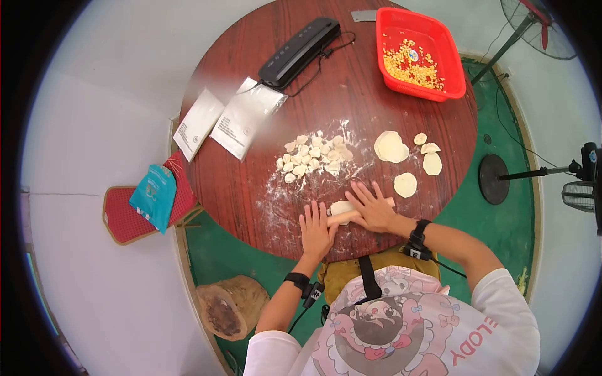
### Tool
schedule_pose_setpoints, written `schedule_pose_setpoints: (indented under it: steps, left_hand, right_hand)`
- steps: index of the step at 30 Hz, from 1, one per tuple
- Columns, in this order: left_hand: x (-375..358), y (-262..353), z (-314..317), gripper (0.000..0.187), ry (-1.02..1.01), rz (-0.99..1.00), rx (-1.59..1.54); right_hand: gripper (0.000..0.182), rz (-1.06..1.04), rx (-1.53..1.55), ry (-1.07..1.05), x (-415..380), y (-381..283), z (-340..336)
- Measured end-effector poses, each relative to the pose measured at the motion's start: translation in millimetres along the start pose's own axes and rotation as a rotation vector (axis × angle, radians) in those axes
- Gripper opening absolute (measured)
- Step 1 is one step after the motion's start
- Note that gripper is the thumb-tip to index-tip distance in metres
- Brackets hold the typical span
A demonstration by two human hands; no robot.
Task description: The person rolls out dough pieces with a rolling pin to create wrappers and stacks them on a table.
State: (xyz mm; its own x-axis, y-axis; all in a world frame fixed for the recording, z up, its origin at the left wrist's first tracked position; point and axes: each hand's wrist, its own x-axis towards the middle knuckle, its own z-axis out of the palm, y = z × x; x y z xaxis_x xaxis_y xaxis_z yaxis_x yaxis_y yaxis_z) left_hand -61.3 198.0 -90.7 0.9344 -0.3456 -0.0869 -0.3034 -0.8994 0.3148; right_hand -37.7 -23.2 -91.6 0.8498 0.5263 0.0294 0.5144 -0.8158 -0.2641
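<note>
A wooden rolling pin [342, 218] lies across a round, flattened piece of dough [339, 207] near the table's front edge. My left hand [317, 232] rests palm down at the pin's left end, its fingers stretched out. Over the right part of the pin lies my right hand [374, 211], flat with fingers spread, and the pin's tip shows past it. Beyond my hands is a cluster of small floured dough pieces [313, 155]. To the right are stacked rolled wrappers [390, 146], a single round wrapper [405, 185] and a few smaller dough pieces [431, 161].
The round wooden table [244, 188] is dusted with flour. A red plastic basket [454, 81] holds yellow kernels. A black corded appliance [300, 53] and two white packets [246, 119] stand at the far left. A red chair [119, 216], stump [232, 307] and fan stand [494, 178] surround it.
</note>
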Motion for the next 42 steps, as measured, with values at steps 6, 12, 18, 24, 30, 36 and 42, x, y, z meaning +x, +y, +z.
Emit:
schedule_pose_setpoints:
  steps: [6,12,18,24,30,36,42]
  left_hand:
    - [-15,5,1,0.063,0.023,-0.019,-0.049]
    - [38,-6,-11,0.037,0.018,-0.023,-0.356]
    - [58,11,-5,0.030,-0.032,0.165,0.010]
    - [59,14,0,0.023,-0.054,-0.021,-0.237]
    - [63,13,-1,0.015,-0.137,-0.098,-0.245]
    - [57,19,-5,0.007,0.037,0.075,-0.283]
    - [42,28,-19,0.009,-0.023,0.099,-0.318]
  right_hand:
    - [0.058,-0.027,0.027,-0.155,-26,-19,-19]
    - [0.030,-0.216,-0.045,0.024,-25,-9,-9]
    - [0.028,-0.245,0.095,-0.126,-57,9,-27]
    - [0.026,-0.091,0.157,-0.166,-88,23,-30]
    - [0.023,-0.032,0.197,-0.197,-103,25,-27]
    - [0.022,0.005,0.247,-0.182,-109,23,-29]
    - [0.023,-0.009,0.230,-0.159,-111,25,-33]
